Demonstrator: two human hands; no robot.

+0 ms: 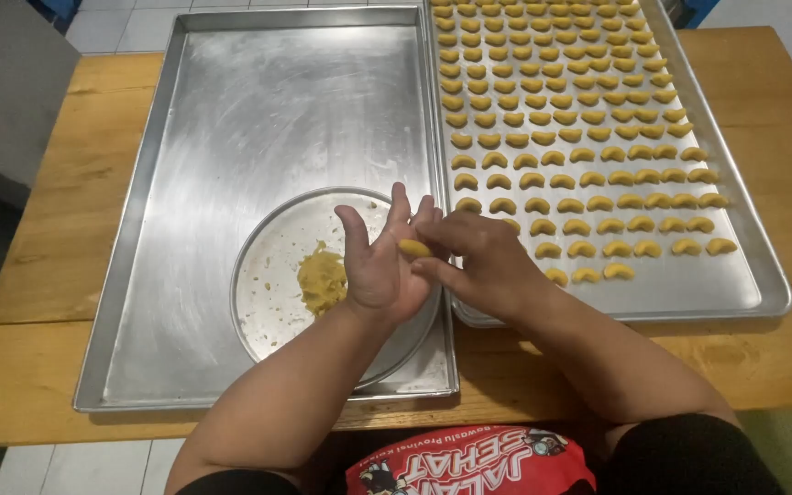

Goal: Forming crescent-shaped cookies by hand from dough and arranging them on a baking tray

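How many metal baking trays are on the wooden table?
2. The left tray holds a round plate with a dough lump; the right tray carries rows of crescent dough pieces. None appears hidden.

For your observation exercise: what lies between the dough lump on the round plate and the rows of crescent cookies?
In the head view, the left hand and right hand, pinching a small dough piece.
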